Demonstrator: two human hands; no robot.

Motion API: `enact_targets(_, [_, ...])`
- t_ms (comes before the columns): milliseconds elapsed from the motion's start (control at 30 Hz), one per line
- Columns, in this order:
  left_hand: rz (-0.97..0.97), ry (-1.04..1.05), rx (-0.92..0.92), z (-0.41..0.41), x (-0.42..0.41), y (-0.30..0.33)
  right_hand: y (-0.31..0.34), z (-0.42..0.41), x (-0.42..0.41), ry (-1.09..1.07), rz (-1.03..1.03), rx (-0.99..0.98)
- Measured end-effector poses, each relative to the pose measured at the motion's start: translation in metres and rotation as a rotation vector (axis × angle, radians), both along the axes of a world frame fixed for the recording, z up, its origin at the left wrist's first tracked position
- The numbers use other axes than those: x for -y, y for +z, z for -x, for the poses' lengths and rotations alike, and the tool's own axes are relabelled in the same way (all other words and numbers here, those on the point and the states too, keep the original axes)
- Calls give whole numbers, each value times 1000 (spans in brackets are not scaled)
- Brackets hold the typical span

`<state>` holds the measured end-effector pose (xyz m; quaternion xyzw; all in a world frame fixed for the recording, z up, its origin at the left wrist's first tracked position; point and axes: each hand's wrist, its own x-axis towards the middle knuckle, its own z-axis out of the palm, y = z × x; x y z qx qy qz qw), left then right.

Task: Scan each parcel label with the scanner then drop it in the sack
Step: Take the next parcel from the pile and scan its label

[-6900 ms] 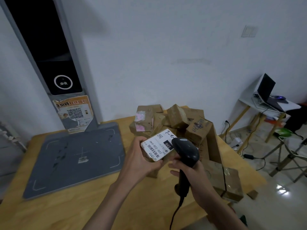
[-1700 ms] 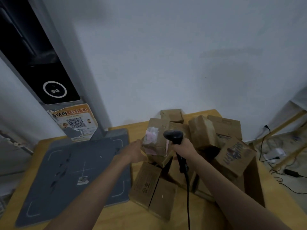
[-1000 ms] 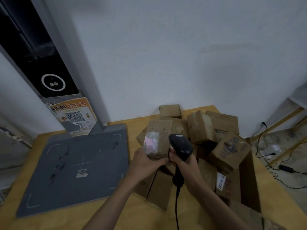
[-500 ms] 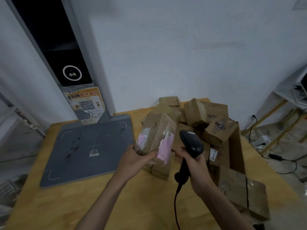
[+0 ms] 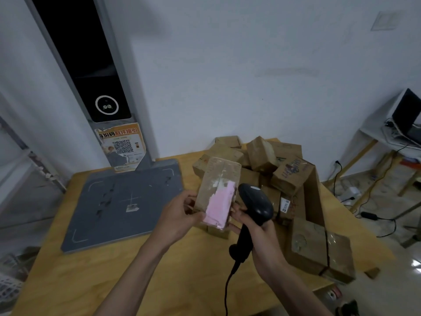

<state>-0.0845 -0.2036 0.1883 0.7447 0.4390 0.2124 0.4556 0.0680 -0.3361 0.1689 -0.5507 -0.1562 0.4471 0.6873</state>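
My left hand (image 5: 180, 216) holds a brown cardboard parcel (image 5: 217, 179) tilted up above the wooden table (image 5: 109, 277). A pale pink, partly torn label (image 5: 219, 206) covers its lower face, turned toward me. My right hand (image 5: 257, 231) grips the handle of a black corded barcode scanner (image 5: 256, 201), whose head sits right beside the parcel's right edge. The fingertips of my right hand also touch the parcel's lower right corner. A heap of brown parcels (image 5: 262, 160) lies behind. No sack is in view.
A grey weighing pad (image 5: 118, 201) with an upright kiosk column (image 5: 91, 71) and a QR poster (image 5: 121, 147) fills the table's left. An open cardboard box (image 5: 314, 201) lies on its side at the right. A side desk with a laptop (image 5: 407, 115) and floor cables stand beyond.
I have lifted the pink-labelled parcel off the heap and drawn it toward me, turning its pink face up. The scanner came back with it and now sits at its right edge.
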Motion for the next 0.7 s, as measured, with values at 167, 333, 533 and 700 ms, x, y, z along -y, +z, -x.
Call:
enact_targets(167, [27,23,-74,-9,16,15,12,5,10,49,12,203])
enact_targets(333, [-26,18,-220,-14,22,16,17,4,11,143,35,286])
enact_targets(533, [102,22,-113,-4,10,14,17,-15,9,74,97,240])
enact_targets(700, [168,0,15,3,7,21,16,-21,12,69,91,157])
